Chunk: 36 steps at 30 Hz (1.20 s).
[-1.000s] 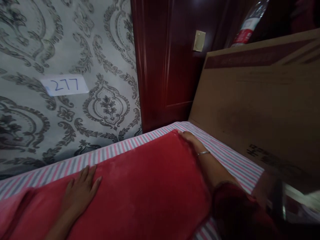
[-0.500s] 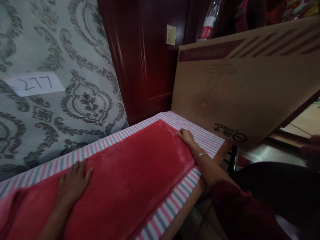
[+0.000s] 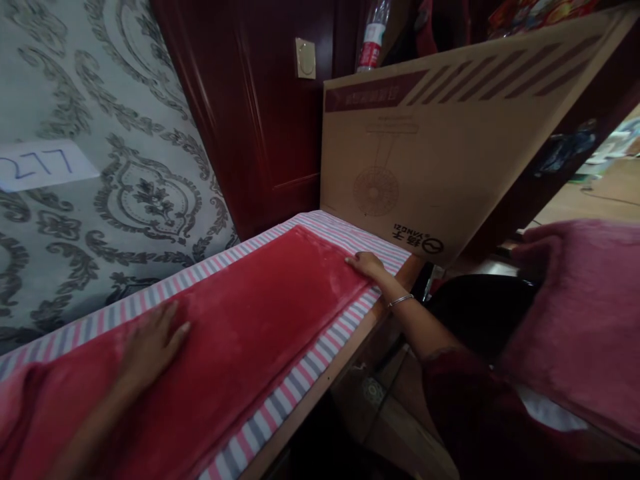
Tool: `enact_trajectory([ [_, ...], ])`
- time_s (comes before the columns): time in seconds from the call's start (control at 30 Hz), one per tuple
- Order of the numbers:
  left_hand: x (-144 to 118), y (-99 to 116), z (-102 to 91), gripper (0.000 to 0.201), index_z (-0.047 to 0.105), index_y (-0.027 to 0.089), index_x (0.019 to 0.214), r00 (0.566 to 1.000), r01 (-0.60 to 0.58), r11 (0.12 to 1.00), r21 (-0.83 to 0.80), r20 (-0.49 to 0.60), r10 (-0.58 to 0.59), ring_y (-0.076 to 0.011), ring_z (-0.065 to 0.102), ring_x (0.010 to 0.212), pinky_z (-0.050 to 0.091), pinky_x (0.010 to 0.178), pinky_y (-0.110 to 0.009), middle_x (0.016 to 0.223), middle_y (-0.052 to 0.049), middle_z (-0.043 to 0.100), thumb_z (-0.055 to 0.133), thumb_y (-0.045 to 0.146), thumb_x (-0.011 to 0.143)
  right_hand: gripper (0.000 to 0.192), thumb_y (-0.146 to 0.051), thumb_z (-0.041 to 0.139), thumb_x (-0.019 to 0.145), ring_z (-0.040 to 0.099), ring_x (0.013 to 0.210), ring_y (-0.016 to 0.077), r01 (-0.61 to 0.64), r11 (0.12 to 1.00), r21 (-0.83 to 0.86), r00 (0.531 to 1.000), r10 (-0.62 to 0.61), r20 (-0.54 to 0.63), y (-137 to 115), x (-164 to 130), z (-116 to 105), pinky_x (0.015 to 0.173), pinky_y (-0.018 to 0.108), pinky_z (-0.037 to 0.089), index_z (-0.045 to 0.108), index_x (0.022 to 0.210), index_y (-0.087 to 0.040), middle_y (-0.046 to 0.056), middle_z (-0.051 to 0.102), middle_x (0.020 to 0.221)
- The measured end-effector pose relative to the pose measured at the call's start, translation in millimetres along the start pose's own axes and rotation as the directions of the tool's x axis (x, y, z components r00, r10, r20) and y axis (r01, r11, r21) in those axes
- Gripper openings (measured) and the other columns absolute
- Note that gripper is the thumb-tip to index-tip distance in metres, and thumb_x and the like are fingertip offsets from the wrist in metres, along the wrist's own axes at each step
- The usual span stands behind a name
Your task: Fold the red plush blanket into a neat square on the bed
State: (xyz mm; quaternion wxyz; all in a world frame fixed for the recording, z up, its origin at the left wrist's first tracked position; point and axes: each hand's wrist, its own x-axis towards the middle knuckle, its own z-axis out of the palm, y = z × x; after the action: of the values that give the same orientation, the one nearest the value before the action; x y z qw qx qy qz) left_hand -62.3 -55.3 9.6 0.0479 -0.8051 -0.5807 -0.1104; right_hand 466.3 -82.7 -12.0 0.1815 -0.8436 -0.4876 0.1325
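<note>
a home bedroom; patterned wallpaper, dark wooden door, striped bedsheet, stored fan carton

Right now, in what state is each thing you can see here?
Red plush cloth: spread flat on the striped sheet.
Striped pink-and-grey sheet: laid flat under it.
Left hand: open, palm pressed on the cloth.
Right hand: flat at the cloth's far corner.
Brown cardboard box: leaning, print upside down.

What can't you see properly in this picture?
- Head view: the paper label on the wall is cut by the left edge, so its first mark is partly lost.
- The cardboard box hides most of the bottle.
- The red blanket runs off the bottom-left edge.
- The left hand is blurred; the right hand is small and dim.
</note>
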Motion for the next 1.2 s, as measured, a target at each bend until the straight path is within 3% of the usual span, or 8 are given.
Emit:
enact_trajectory([
  [0.07, -22, 25, 3.1, 0.063, 0.039, 0.014, 0.151, 0.987, -0.155, 0.987, -0.053, 0.042, 0.157, -0.0322, 0.037, 0.145, 0.035, 0.116, -0.053, 0.157, -0.014, 0.042, 0.04, 0.041, 0.094, 0.04, -0.052, 0.059, 0.092, 0.066, 0.104, 0.0254, 0.008, 1.0, -0.009, 0.999, -0.008, -0.032, 3, -3, 4, 0.078, 0.028, 0.045, 0.072, 0.107, -0.018, 0.015, 0.072, 0.115],
  [0.17, -62, 59, 17.4, 0.06, 0.038, 0.027, 0.153, 0.905, -0.413, 0.905, -0.104, 0.061, 0.42, -0.0282, 0.036, 0.146, 0.031, 0.119, -0.052, 0.16, -0.007, 0.039, 0.041, 0.043, 0.095, 0.031, -0.046, 0.059, 0.093, 0.065, 0.106, 0.0248, 0.022, 1.0, 0.009, 0.996, -0.021, -0.081, 10, -5, 10, 0.08, 0.028, 0.044, 0.072, 0.104, -0.02, 0.014, 0.072, 0.113],
  [0.23, -82, 70, 28.2, 0.057, 0.039, 0.031, 0.152, 0.868, -0.49, 0.867, -0.09, 0.047, 0.495, -0.0282, 0.036, 0.147, 0.03, 0.118, -0.055, 0.158, -0.005, 0.041, 0.04, 0.042, 0.097, 0.029, -0.046, 0.06, 0.092, 0.065, 0.104, 0.0245, 0.034, 0.998, 0.043, 0.994, -0.03, -0.107, 14, -5, 13, 0.079, 0.028, 0.043, 0.072, 0.101, -0.021, 0.013, 0.073, 0.108],
  [0.47, -99, 74, 39.5, 0.05, 0.053, 0.026, 0.144, 0.853, -0.519, 0.852, -0.077, -0.106, 0.51, -0.029, 0.053, 0.134, 0.044, 0.109, -0.051, 0.146, -0.01, 0.057, 0.042, 0.042, 0.097, 0.031, -0.045, 0.057, 0.087, 0.061, 0.078, 0.0167, 0.126, 0.949, 0.288, 0.981, -0.076, -0.176, 37, -14, 10, 0.07, 0.024, 0.043, 0.067, 0.099, -0.018, 0.005, 0.071, 0.089],
  [0.77, -107, 104, 38.7, 0.037, 0.073, 0.019, 0.108, 0.784, -0.539, 0.842, 0.015, -0.358, 0.508, -0.0255, 0.07, 0.092, 0.058, 0.08, -0.039, 0.104, -0.012, 0.074, 0.042, 0.039, 0.098, 0.042, -0.061, 0.051, 0.077, 0.047, 0.065, 0.0143, 0.214, 0.842, 0.494, 0.963, -0.097, -0.252, 57, -33, 15, 0.062, 0.026, 0.039, 0.05, 0.064, -0.022, -0.002, 0.053, 0.064],
  [0.97, -109, 105, 37.0, 0.038, 0.073, 0.02, 0.093, 0.779, -0.549, 0.836, 0.017, -0.354, 0.518, -0.0211, 0.068, 0.08, 0.055, 0.072, -0.034, 0.084, -0.008, 0.071, 0.037, 0.029, 0.101, 0.032, -0.052, 0.053, 0.069, 0.044, 0.059, 0.0137, 0.155, 0.817, 0.555, 0.964, -0.003, -0.265, 58, -28, 20, 0.057, 0.026, 0.036, 0.049, 0.06, -0.022, -0.003, 0.049, 0.057],
  [1.1, -114, 102, 42.1, 0.036, 0.072, 0.021, 0.089, 0.73, -0.567, 0.822, 0.06, -0.427, 0.534, -0.0198, 0.068, 0.081, 0.054, 0.075, -0.033, 0.084, -0.007, 0.071, 0.038, 0.024, 0.101, 0.03, -0.051, 0.052, 0.068, 0.046, 0.06, 0.0144, 0.146, 0.8, 0.581, 0.959, 0.03, -0.283, 63, -28, 22, 0.058, 0.026, 0.038, 0.049, 0.059, -0.023, -0.002, 0.049, 0.056],
  [1.2, -117, 103, 44.0, 0.035, 0.072, 0.021, 0.093, 0.774, -0.564, 0.826, 0.009, -0.343, 0.532, -0.0196, 0.067, 0.084, 0.053, 0.076, -0.033, 0.09, -0.007, 0.071, 0.037, 0.023, 0.101, 0.028, -0.049, 0.051, 0.069, 0.047, 0.061, 0.0146, 0.145, 0.799, 0.583, 0.955, 0.042, -0.294, 64, -29, 23, 0.058, 0.026, 0.039, 0.05, 0.06, -0.023, -0.002, 0.05, 0.057],
])
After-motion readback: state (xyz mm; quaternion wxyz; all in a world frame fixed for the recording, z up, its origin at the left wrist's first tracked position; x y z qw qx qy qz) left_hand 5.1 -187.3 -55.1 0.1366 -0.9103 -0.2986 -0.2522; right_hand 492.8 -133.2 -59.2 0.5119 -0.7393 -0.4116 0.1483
